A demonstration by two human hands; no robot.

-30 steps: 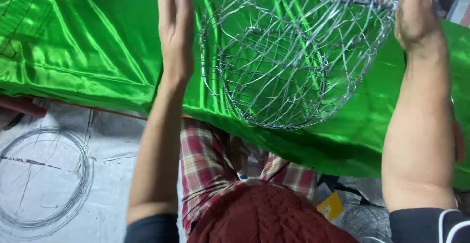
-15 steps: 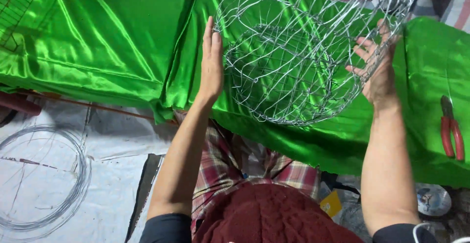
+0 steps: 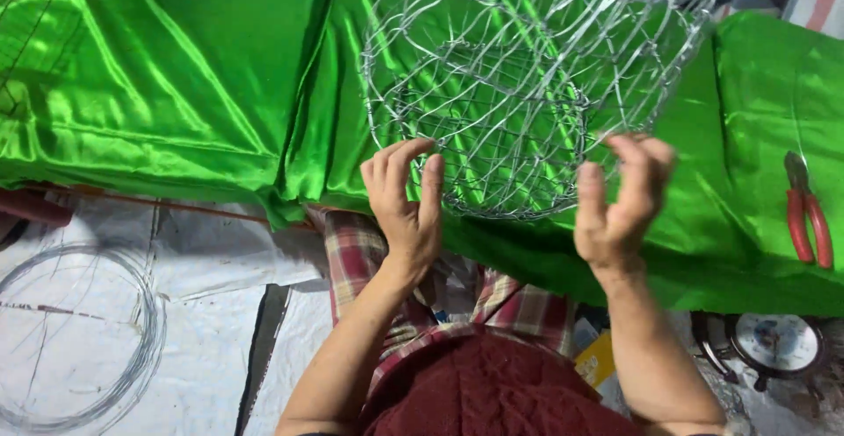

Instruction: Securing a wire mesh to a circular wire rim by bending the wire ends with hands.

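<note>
A silver wire-mesh basket (image 3: 527, 76) lies tilted on shiny green cloth (image 3: 176, 93), its round base turned toward me. My left hand (image 3: 406, 203) is at the basket's lower left, fingers curled onto the wires there. My right hand (image 3: 620, 203) is blurred at the lower right of the base, fingers bent and apart, and just touches the outer wires without closing on them. Below the hands are my plaid-clad lap (image 3: 369, 251) and a dark red knitted garment (image 3: 492, 392).
Red-handled pliers (image 3: 807, 212) lie on the green cloth at the right. A coil of thin wire (image 3: 132, 348) rests on white sheeting at the lower left. A small round dial scale (image 3: 774, 341) sits at the lower right. A thin rod (image 3: 158, 203) runs along the cloth's edge.
Both hands have come down from the basket's upper sides to its base. The basket sits lower and nearer to me, and the right hand is still moving.
</note>
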